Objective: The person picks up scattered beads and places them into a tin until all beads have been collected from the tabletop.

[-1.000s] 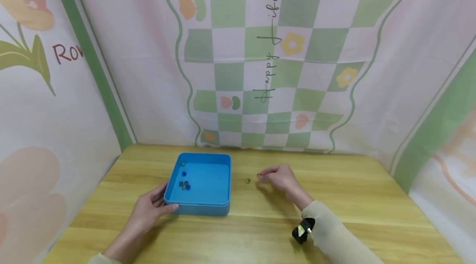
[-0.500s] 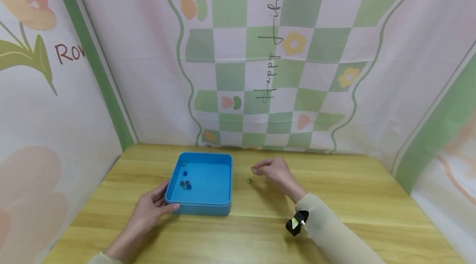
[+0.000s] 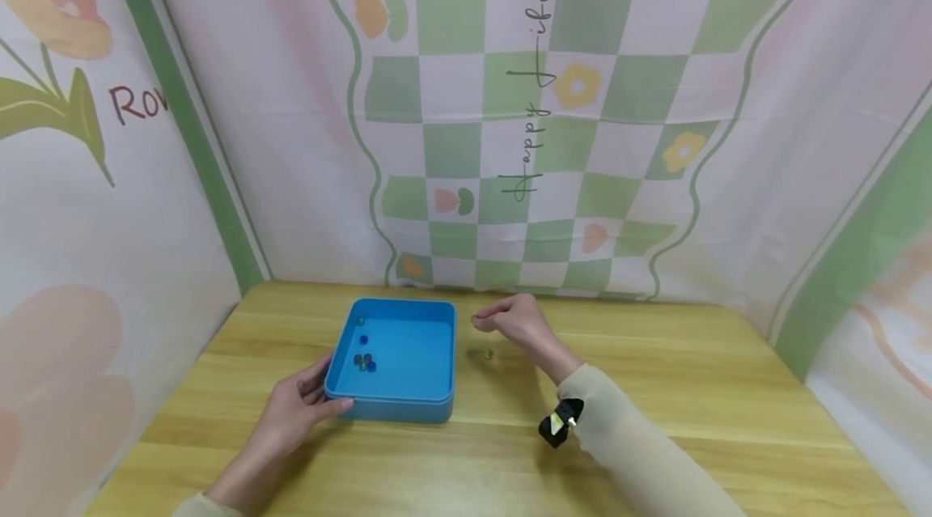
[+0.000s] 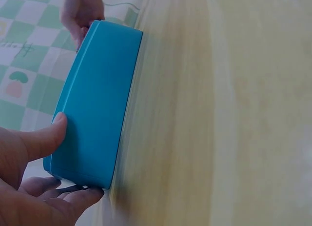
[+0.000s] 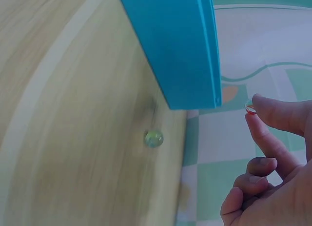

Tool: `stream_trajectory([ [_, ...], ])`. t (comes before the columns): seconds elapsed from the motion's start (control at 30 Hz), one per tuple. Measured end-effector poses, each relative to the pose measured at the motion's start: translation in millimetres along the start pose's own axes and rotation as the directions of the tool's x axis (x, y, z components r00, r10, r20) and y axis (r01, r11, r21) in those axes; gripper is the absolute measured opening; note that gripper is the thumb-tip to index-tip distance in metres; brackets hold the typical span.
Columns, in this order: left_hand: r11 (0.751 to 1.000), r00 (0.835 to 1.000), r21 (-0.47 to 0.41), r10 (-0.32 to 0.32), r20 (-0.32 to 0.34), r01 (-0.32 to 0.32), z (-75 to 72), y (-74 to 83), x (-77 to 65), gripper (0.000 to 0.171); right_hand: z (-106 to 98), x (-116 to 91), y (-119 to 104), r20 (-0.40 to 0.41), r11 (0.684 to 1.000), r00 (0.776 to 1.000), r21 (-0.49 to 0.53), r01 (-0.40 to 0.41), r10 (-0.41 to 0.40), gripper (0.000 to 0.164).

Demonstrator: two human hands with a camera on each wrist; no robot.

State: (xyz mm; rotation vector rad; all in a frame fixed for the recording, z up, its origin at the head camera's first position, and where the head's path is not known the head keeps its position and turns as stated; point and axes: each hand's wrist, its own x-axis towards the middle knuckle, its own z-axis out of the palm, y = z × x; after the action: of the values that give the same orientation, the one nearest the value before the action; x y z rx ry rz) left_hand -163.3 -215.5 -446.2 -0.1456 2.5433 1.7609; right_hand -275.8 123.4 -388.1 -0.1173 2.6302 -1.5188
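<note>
A blue square box (image 3: pixel 408 410) stands on the table, with several marbles (image 3: pixel 364 360) lying loose in its left half. My left hand (image 3: pixel 291 412) grips the box's near left corner, thumb on the front wall and fingers round the side, as the left wrist view also shows. Between thumb and forefinger my right hand (image 3: pixel 520 321) pinches a clear marble (image 5: pixel 250 107) with a reddish streak. That hand is raised above the table, just right of the box's far right corner. A greenish clear marble (image 5: pixel 153 138) lies on the table right of the box, below the right hand.
The wooden table (image 3: pixel 655 387) extends to both sides of the box and in front of it. Behind it hangs a curtain (image 3: pixel 451 153) with green and white checks. A black wrist device (image 3: pixel 561 422) hangs at the right sleeve.
My right hand has risen from the table and moved left toward the box with its pinched marble. The left hand and the box have stayed in place.
</note>
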Motion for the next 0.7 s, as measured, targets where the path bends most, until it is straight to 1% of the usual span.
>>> stream_trajectory([
  [0.17,1.0,1.0,-0.003,-0.001,0.003,0.001,0.9,0.2,1.1,0.085,7.7,4.2,-8.6,0.013,1.0,1.0,-0.001,0.015,-0.015,0.011],
  [0.3,1.0,1.0,0.005,-0.002,0.003,0.002,0.9,-0.3,1.2,0.085,12.5,6.8,-12.8,0.013,1.0,1.0,0.009,0.005,-0.005,0.011],
  [0.47,1.0,1.0,0.008,-0.007,0.004,0.007,0.9,-1.0,1.9,0.087,19.3,12.6,-15.8,0.011,0.999,0.999,0.026,-0.036,0.035,0.009],
  [0.53,1.0,1.0,0.009,-0.008,0.003,0.008,0.8,-1.4,2.1,0.087,22.2,13.3,-18.2,0.015,0.999,0.999,0.026,-0.036,0.036,0.008],
  [0.7,1.0,1.0,0.009,-0.006,0.002,0.006,0.4,-2.2,2.0,0.088,27.6,11.5,-27.1,0.023,1.0,1.0,0.017,0.003,-0.003,0.009],
])
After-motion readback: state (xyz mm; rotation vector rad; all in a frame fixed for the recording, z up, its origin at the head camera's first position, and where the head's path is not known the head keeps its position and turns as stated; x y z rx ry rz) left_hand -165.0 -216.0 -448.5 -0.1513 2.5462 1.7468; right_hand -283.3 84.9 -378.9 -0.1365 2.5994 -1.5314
